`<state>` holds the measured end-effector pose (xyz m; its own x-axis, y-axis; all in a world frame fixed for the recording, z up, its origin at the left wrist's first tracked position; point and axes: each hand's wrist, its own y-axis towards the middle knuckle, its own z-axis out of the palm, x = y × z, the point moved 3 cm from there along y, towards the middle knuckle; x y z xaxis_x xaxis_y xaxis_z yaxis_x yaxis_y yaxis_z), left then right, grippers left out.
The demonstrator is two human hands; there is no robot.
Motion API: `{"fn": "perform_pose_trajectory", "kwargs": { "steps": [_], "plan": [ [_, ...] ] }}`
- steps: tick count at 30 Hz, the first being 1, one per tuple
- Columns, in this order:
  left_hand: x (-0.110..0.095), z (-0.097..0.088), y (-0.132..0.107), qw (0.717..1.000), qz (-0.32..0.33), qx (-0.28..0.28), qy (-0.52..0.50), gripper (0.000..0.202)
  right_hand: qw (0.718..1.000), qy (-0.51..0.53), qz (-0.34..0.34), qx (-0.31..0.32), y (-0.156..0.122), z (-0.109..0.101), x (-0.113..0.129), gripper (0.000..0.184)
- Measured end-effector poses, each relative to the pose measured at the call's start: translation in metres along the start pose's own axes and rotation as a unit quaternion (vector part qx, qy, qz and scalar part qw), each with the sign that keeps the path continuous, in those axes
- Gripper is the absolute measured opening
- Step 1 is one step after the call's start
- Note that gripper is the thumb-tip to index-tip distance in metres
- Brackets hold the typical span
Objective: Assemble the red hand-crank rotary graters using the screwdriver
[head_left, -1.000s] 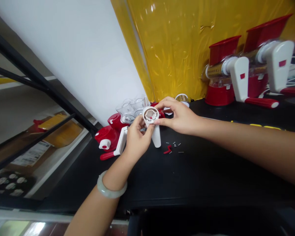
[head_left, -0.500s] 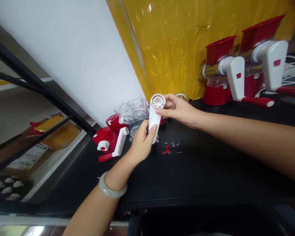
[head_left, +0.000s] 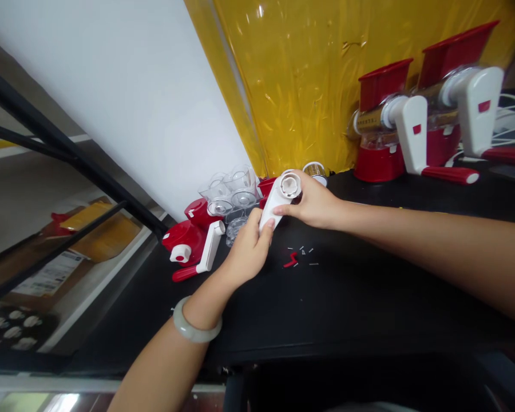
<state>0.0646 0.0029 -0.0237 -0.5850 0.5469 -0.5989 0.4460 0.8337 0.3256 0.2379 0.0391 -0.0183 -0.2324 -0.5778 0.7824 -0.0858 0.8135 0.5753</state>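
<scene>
Both hands hold a white plastic crank arm (head_left: pixel 273 205) above the black table. Its round socket end tilts up to the right. My left hand (head_left: pixel 251 246) grips the lower end, with the thumb along its face. At the socket end, my right hand (head_left: pixel 311 200) has its thumb on the front and its fingers mostly hidden behind. Below the hands lie a small red plastic piece (head_left: pixel 290 260) and several loose screws (head_left: pixel 311 250). A crank with a red handle (head_left: pixel 210 249) rests to the left of my left hand.
Red bases (head_left: pixel 182 240) and clear plastic housings (head_left: pixel 236 191) stand at the back left. A metal grater drum (head_left: pixel 315 170) lies behind my right hand. Two assembled red-and-white drum graters (head_left: pixel 380 137) stand at the right, before yellow sheeting (head_left: pixel 296 86). A black rack frame (head_left: pixel 68 151) runs along the left.
The crank arm has tilted to the right, its socket end swinging right and slightly down. My right hand has moved with it, uncovering more of the grater drum.
</scene>
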Motion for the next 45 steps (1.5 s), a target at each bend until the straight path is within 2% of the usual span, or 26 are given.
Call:
{"fn": "perform_pose_trajectory", "kwargs": {
  "steps": [2, 5, 9, 12, 16, 19, 22, 24, 26, 28, 30, 35, 37, 42, 45],
  "plan": [
    [-0.002, -0.003, -0.001, 1.000, 0.002, -0.007, 0.015, 0.024, 1.000, -0.008, -0.007, -0.007, -0.001, 0.000, 0.003, 0.049],
    [-0.005, -0.005, -0.002, 0.999, 0.004, -0.018, 0.036, 0.025, 0.999, -0.015, -0.008, 0.028, 0.004, -0.003, 0.005, 0.051],
    [-0.007, -0.010, -0.001, 0.994, 0.010, -0.049, 0.098, 0.026, 0.982, -0.091, -0.025, 0.166, 0.017, -0.026, 0.013, 0.055],
    [-0.007, -0.016, 0.002, 0.984, -0.020, -0.054, 0.170, 0.032, 0.942, -0.214, 0.013, 0.258, 0.019, -0.064, 0.021, 0.056],
    [-0.007, -0.017, 0.002, 0.972, -0.036, -0.031, 0.230, 0.038, 0.871, -0.406, 0.099, 0.258, 0.002, -0.126, 0.019, 0.052],
    [-0.003, -0.012, 0.002, 0.965, -0.041, -0.017, 0.260, 0.037, 0.803, -0.494, 0.173, 0.285, -0.021, -0.159, -0.001, 0.049],
    [0.004, -0.006, 0.003, 0.958, -0.060, -0.012, 0.279, 0.036, 0.776, -0.516, 0.193, 0.306, -0.041, -0.175, -0.026, 0.036],
    [0.009, -0.002, 0.004, 0.955, -0.067, -0.020, 0.288, 0.038, 0.754, -0.538, 0.196, 0.321, -0.050, -0.179, -0.043, 0.025],
    [0.013, 0.000, 0.005, 0.952, -0.070, -0.022, 0.297, 0.040, 0.744, -0.550, 0.181, 0.334, -0.057, -0.179, -0.054, 0.018],
    [0.015, 0.002, 0.005, 0.949, -0.071, -0.014, 0.307, 0.042, 0.746, -0.549, 0.165, 0.338, -0.060, -0.179, -0.060, 0.014],
    [0.016, 0.005, 0.005, 0.946, -0.066, -0.003, 0.317, 0.042, 0.763, -0.534, 0.153, 0.330, -0.060, -0.180, -0.060, 0.012],
    [0.015, 0.010, 0.004, 0.947, -0.056, -0.003, 0.317, 0.041, 0.848, -0.437, 0.111, 0.280, -0.053, -0.179, -0.041, 0.026],
    [0.015, 0.012, 0.004, 0.952, -0.061, -0.003, 0.301, 0.039, 0.868, -0.407, 0.088, 0.269, -0.050, -0.176, -0.033, 0.030],
    [0.016, 0.013, 0.004, 0.955, -0.059, -0.002, 0.292, 0.036, 0.897, -0.383, 0.000, 0.223, -0.046, -0.165, -0.022, 0.032],
    [0.017, 0.013, 0.003, 0.948, -0.058, 0.013, 0.313, 0.038, 0.902, -0.368, -0.045, 0.220, -0.046, -0.155, -0.021, 0.028]
  ]
}}
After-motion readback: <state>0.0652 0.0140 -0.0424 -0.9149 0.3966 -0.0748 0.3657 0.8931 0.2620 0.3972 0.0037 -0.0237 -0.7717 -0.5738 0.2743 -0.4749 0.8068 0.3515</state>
